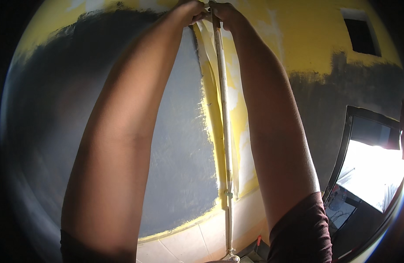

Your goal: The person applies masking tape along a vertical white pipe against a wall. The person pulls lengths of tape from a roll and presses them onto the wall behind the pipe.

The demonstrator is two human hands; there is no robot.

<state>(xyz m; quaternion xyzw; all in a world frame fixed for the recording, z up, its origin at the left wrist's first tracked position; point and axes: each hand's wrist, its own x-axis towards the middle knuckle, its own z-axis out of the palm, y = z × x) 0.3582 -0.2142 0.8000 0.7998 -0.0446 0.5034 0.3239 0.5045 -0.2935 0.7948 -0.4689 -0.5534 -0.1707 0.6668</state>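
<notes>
Reaching up pale pipe (225, 109); left hand (194, 12), right hand (227, 14) curled, grip unclear; grey, yellow wall (180, 175); bright opening (368, 168) at right.

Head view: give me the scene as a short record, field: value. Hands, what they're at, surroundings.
left hand: left hand, raised, fingers curled, at the pole's upper end; exact grip unclear
right hand: right hand, raised beside it at the same end; exact grip unclear
object: long pale pole, running down between the forearms
wall: dark grey paint and yellow paint, ragged edges
lower wall: pale tiles
right side: small dark opening above a bright framed opening
</notes>
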